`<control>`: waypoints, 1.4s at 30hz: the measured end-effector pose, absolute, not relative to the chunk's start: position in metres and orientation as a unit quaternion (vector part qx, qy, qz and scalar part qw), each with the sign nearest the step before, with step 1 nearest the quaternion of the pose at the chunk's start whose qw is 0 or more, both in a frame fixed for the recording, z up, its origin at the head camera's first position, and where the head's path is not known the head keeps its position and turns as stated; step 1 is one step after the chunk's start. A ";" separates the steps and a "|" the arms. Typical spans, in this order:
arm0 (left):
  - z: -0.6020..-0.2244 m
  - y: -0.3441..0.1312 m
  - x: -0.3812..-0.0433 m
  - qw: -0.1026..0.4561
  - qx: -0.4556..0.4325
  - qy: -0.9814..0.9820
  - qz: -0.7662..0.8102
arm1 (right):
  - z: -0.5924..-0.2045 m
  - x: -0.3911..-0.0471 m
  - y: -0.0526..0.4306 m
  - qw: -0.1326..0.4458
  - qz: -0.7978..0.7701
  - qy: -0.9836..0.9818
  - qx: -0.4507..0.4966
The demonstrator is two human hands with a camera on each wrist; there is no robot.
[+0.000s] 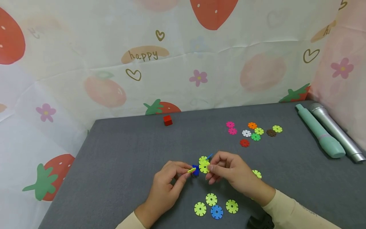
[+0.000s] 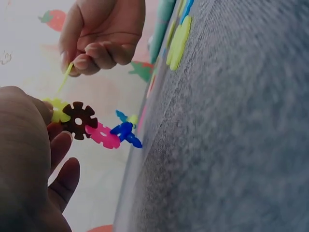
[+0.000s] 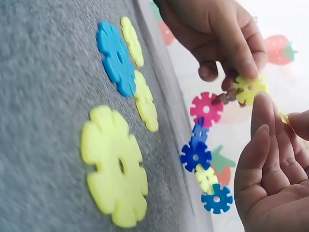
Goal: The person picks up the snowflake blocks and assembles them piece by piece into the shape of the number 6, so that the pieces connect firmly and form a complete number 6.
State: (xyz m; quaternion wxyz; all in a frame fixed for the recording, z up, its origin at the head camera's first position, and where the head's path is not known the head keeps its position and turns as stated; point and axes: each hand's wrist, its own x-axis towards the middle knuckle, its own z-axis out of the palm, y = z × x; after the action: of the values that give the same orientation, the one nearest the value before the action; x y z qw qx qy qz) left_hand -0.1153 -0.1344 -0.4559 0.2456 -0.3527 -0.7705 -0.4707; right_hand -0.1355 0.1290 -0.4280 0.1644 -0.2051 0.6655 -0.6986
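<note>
Between thumb and fingers, my left hand point(image 1: 166, 183) pinches a yellow-green notched disc point(image 3: 245, 96) at one end of a linked chain. A brown disc point(image 2: 86, 128) joins it, followed by a pink disc point(image 3: 200, 115), blue discs point(image 3: 189, 160), another yellow-green one and a lighter blue one point(image 3: 208, 203). Close by on the right, my right hand point(image 1: 233, 171) pinches a separate yellow-green disc point(image 2: 65, 79), seen edge-on in the left wrist view. Whether this disc touches the chain's end disc cannot be told; the fingers partly hide it.
Loose yellow-green discs point(image 1: 199, 212) and a blue disc point(image 1: 218, 215) lie near the front. Several coloured discs point(image 1: 244, 145) lie farther back. A red cube point(image 1: 167, 120) sits near the rear edge. Green point(image 1: 321, 133) and silver microphones point(image 1: 338, 133) lie at right.
</note>
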 end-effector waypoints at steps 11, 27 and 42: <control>-0.453 -0.131 -0.109 0.226 -0.365 -0.791 -0.436 | -0.427 -0.129 0.123 0.160 -0.678 0.681 -0.226; -0.453 -0.129 -0.103 0.242 -0.399 -0.786 -0.406 | -0.429 -0.121 0.119 0.122 -0.628 0.723 -0.259; -0.453 -0.130 -0.107 0.245 -0.337 -0.802 -0.428 | -0.432 -0.127 0.119 0.097 -0.633 0.722 -0.263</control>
State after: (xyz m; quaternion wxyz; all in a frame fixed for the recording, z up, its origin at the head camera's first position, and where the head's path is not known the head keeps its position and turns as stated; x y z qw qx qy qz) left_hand -0.1067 -0.1297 -0.4533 0.2452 -0.3365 -0.8020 -0.4282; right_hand -0.1266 0.1193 -0.4322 0.0975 -0.2635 0.7218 -0.6325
